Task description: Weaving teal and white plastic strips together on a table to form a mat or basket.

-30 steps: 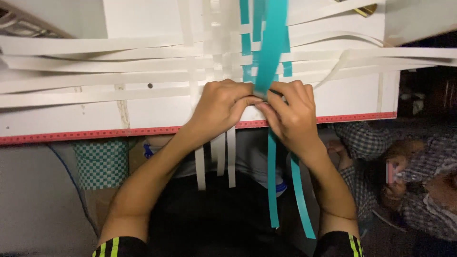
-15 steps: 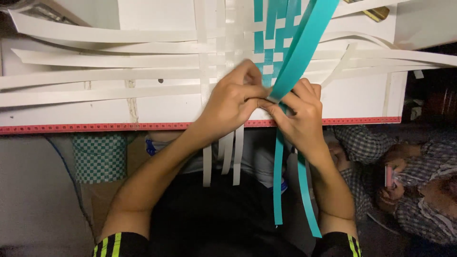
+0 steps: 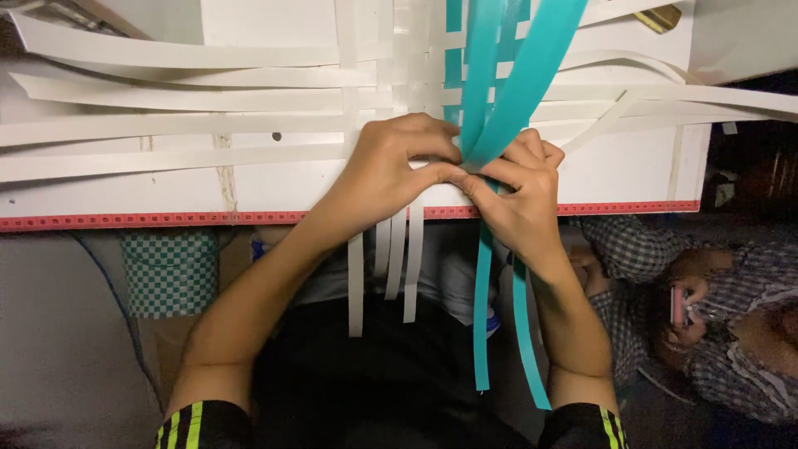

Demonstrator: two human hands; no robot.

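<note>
Since a moment ago our teal strips [image 3: 515, 83] lift steeper; both hands [image 3: 391, 170] [image 3: 519, 195] pinch them, fingertips hiding the flat, glossy white weave [image 3: 407, 83].

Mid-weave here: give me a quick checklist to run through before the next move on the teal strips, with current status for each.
1. Left hand pinching at the crossing: ok.
2. Right hand gripping the lifted flat teal plastic strips: ok.
3. Horizontal flat white strips lying flat on the white board: ok on the left; on the right they bow upward, not ok.
4. Vertical white strip ends hanging free over the red-edged board rim: ok.
5. Weave tightness under the hands: cannot tell.
</note>
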